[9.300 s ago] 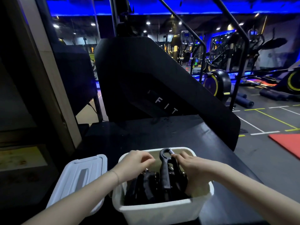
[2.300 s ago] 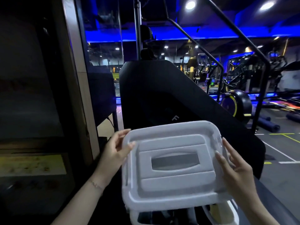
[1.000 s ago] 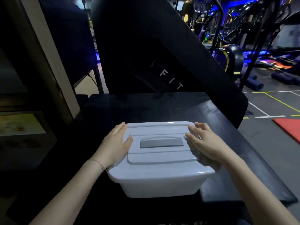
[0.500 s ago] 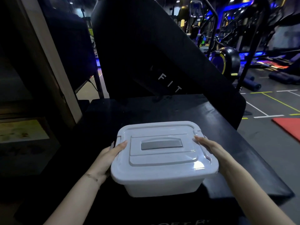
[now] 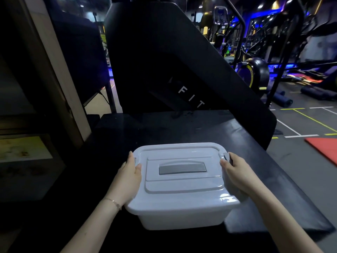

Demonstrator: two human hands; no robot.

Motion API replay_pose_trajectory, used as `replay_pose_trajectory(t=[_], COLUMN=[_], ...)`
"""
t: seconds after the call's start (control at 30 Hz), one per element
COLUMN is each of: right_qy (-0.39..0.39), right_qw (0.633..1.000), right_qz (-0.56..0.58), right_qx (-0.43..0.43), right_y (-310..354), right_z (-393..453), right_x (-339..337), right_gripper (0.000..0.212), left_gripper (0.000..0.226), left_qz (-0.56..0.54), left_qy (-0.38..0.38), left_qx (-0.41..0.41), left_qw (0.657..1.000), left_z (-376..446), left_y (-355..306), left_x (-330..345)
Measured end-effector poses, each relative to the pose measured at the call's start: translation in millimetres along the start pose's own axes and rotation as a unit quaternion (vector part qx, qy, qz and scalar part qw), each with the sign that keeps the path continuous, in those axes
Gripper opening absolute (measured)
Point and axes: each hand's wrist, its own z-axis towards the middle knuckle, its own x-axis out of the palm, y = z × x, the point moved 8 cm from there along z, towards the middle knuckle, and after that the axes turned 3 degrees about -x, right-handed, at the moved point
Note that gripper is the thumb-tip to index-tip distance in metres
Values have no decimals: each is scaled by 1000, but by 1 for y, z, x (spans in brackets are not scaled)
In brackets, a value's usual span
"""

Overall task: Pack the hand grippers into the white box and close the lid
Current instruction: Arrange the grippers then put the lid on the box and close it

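Since half a second ago, we see both hands shifted forward along the sides of the white box (image 5: 182, 214), now level with the grey side latches rather than behind them. From the head camera, the left hand (image 5: 127, 178) lies against the left edge of the lid (image 5: 182, 187), thumb resting on top of the lid rim, the other fingers reaching down the side where we cannot tell how they sit. A thin bracelet (image 5: 114, 202) circles that wrist. The right hand (image 5: 237, 174) mirrors it on the opposite edge, thumb on the lid, fingers curled over the right latch (image 5: 227, 156). Between the two hands, the lid sits flat on the box, its grey handle (image 5: 182, 168) lying in the recess. No hand grippers show; the lid covers the inside. Under both hands, the box rests on a black platform (image 5: 164, 128), with a black machine panel (image 5: 164, 61) lettered "FIT" rising beyond the fingertips.
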Motion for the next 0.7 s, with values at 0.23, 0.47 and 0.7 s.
replay_pose_trajectory(t=[0.23, 0.47, 0.7], right_qy=[-26, -45, -47], right_qw=[999, 996, 994], right_qz=[36, 74, 101], right_qx=[4, 5, 11], right_y=[4, 8, 3], right_z=[2, 6, 9], right_x=[-2, 0, 2], right_gripper=[24, 26, 20], left_gripper=[55, 54, 54], left_qz=[-33, -34, -30], left_qy=[4, 8, 5], left_qx=[19, 17, 18], left_qw=[999, 999, 999], left_z=[9, 21, 22], left_y=[-3, 1, 2], left_x=[-5, -8, -6])
